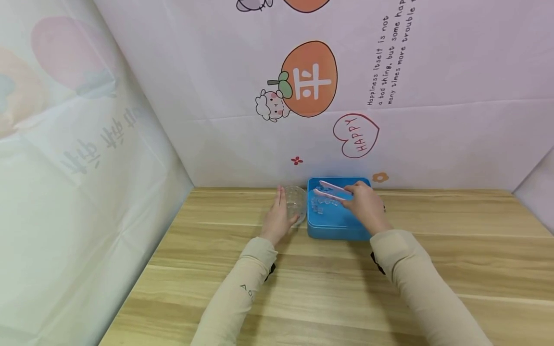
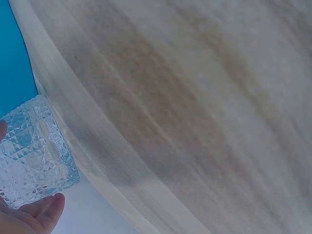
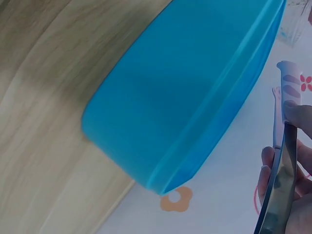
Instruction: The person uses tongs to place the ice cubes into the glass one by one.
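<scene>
Two sleeved forearms (image 1: pixel 235 295) are lying over the near part of the wooden table (image 1: pixel 322 288), with wood showing between them and running out to its left and right edges. The left hand (image 1: pixel 277 220) is curving its fingers and thumb around one patterned glass (image 1: pixel 295 199), which is sitting near the table's far edge, left of the middle. Just right of the glass, one blue box (image 1: pixel 337 233) is sitting along that same edge. The right hand (image 1: pixel 365 205) is reaching over the box's right rim, grasping one pair of pink tongs (image 1: pixel 330 196), whose two tips are standing apart above the box's left half. Several clear cubes (image 1: pixel 319 210), too small to count surely, are lying there. One printed cloth (image 1: pixel 225 120) is rising behind the far edge.
</scene>
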A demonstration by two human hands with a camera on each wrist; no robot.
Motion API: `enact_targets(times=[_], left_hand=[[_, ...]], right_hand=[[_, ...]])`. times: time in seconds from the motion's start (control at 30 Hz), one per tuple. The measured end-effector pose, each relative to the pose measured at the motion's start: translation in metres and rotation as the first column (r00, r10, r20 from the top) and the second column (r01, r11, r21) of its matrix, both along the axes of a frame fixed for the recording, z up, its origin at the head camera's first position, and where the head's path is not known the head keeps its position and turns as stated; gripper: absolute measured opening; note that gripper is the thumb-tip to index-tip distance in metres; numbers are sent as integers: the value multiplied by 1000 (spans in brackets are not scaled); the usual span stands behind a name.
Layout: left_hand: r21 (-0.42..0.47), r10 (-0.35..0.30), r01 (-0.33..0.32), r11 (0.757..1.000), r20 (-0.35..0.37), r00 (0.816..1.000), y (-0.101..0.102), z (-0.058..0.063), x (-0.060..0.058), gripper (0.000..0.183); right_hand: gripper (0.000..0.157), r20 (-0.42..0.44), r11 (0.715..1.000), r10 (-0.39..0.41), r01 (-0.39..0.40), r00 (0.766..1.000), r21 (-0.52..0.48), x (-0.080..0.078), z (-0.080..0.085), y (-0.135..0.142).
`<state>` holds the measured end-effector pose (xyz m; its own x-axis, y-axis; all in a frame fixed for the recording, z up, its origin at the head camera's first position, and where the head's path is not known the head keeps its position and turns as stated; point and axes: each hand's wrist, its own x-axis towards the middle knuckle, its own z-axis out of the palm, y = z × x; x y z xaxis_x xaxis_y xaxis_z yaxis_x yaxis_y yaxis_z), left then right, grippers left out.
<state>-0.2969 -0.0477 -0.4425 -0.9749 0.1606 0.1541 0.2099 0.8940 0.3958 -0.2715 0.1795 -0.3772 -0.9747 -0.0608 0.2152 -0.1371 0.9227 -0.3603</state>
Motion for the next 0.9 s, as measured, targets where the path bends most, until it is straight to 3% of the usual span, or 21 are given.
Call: enact_targets(times=[0.5,0.9], left_hand=[[-33,2,-2,999,-12,1000,-1,0,0,94],[-33,8,-8,999,-6,1000,-1,0,0,93]], right_hand=[[39,46,998,-51,49,998,41,1,-21,17],[39,81,995,-92,88,992,52,-2,-28,20]])
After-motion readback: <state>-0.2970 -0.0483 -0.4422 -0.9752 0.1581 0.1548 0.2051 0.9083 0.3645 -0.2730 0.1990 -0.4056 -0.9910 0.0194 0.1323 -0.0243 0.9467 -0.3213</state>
